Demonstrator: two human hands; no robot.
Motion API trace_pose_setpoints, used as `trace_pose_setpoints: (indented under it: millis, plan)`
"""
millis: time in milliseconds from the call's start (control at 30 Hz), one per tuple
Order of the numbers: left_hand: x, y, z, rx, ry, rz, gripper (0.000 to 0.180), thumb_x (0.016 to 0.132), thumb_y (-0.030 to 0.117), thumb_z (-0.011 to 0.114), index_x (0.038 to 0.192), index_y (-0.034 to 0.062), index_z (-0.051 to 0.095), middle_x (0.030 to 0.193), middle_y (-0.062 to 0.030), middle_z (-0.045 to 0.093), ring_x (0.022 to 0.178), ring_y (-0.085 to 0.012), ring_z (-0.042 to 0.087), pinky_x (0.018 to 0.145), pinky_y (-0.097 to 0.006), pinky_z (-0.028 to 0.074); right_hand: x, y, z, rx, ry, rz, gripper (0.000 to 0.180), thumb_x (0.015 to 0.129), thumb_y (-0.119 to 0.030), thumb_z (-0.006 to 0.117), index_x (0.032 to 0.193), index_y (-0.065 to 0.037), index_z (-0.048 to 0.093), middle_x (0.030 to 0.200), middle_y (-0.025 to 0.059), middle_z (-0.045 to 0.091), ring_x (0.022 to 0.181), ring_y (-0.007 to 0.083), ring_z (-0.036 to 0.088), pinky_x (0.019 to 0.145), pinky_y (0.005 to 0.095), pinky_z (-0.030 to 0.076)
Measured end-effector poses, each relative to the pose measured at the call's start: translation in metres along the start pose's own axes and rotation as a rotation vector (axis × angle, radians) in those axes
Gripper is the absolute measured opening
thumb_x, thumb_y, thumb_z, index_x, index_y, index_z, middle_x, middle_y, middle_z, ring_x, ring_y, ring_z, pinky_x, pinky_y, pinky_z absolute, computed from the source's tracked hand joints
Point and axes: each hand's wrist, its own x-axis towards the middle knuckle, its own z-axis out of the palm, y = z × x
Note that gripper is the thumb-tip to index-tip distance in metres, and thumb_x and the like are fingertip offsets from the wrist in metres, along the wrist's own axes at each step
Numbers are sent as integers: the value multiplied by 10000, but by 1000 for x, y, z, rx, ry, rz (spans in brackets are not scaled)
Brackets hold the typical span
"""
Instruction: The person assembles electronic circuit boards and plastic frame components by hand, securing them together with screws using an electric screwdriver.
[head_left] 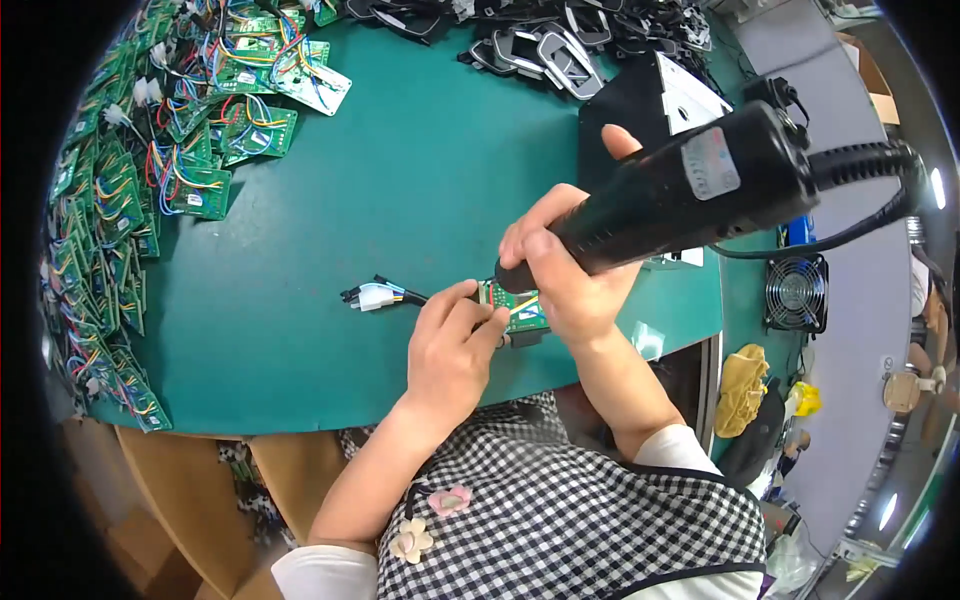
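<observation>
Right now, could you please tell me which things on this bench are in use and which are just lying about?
In use:
- small green circuit board, pinned by left hand
- black electric screwdriver, gripped by right hand
- board's coloured wires with white plug

Lying about:
- heap of green wired boards
- pile of black plastic frames
- small black fan

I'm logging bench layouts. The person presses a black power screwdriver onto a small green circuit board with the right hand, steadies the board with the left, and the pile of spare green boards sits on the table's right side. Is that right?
Not quite: the head view shows the pile of spare green boards on the table's left side, not the right. The rest holds: the right hand presses the black power screwdriver onto the small green circuit board while the left hand steadies it.
</observation>
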Motion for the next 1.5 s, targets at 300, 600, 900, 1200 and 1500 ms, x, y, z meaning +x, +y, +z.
trace_pose_setpoints:
  millis: [300, 600, 900, 1200, 1500]
  plan:
    - [5, 4, -1, -21, -35, 0, 251, 566, 45, 668, 816, 56, 662, 767, -53, 563, 910, -271, 570, 737, -353, 486, 15, 4, 7, -160, -132, 175, 485, 601, -34, 644, 1052, 6, 472, 780, 10, 541, 657, 107, 497, 616, 241, 431]
    - [14, 14, -17, -9, -110, -24, 280, 580, 90, 733, 843, 50, 646, 853, -67, 569, 862, -273, 548, 729, -364, 459, 14, -76, -64, -87, 310, -494, 681, 717, 19, 581, 1289, 7, 211, 639, 76, 549, 518, 147, 548, 538, 268, 488]
    - [26, -15, -25, -22, -251, -26, 234, 630, 43, 705, 857, 33, 651, 841, -87, 582, 772, -261, 552, 662, -361, 452, 27, -73, -87, -277, 211, -262, 627, 704, 50, 570, 1266, 23, 295, 606, 55, 540, 499, 147, 539, 518, 255, 458]
    - [35, -25, -21, -114, -286, 77, 114, 665, 39, 676, 774, 66, 657, 704, -43, 512, 687, -221, 491, 608, -338, 418, -44, -42, -19, 71, 91, -203, 828, 783, -22, 580, 1377, -85, 6, 683, 103, 539, 583, 183, 555, 607, 350, 498]
    - [32, -28, -13, -171, -257, 60, 89, 634, 41, 684, 699, 78, 636, 698, -25, 494, 670, -197, 472, 620, -322, 423, -47, -12, 1, -157, -34, -133, 771, 740, 31, 575, 1320, 31, 67, 724, 86, 568, 592, 140, 551, 603, 251, 483]
